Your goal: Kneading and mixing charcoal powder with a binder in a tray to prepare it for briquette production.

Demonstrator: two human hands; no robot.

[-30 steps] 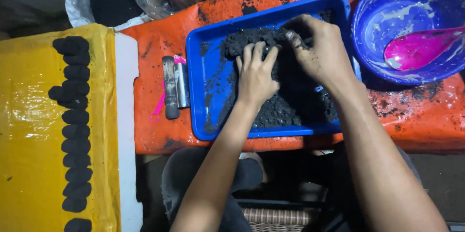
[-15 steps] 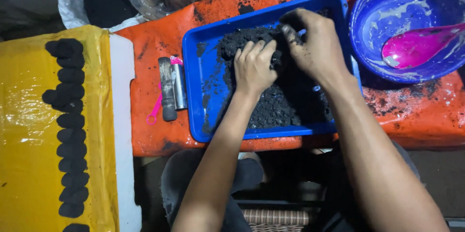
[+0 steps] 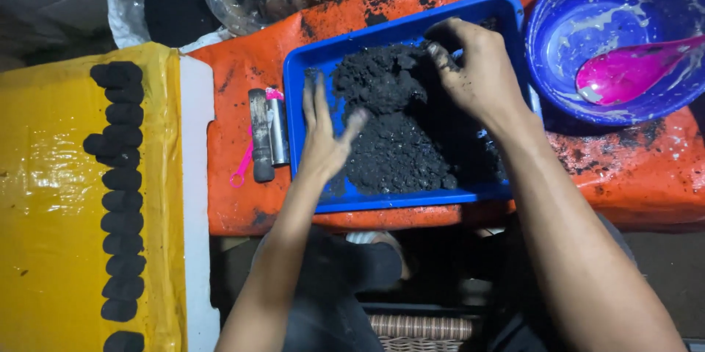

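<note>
A blue tray [image 3: 308, 73] on an orange sheet [image 3: 242, 198] holds a heap of black crumbly paste [image 3: 396, 124]. My left hand [image 3: 323, 139] lies flat and open over the tray's left part, fingers spread, at the heap's edge. My right hand [image 3: 477, 73] is at the tray's far right, its fingers curled into the black paste, and I cannot tell whether it grips any.
A metal tube mould with a pink handle [image 3: 264, 135] lies left of the tray. A blue bowl [image 3: 558, 36] with a pink spoon [image 3: 631, 69] stands at the right. Several black pressed lumps [image 3: 121, 176] line a yellow sheet [image 3: 44, 198]. A bag of black powder [image 3: 169, 6] sits behind.
My left hand has slid off the heap to the left and opened flat. The right hand stays at the far side of the heap. The view has shifted slightly.
</note>
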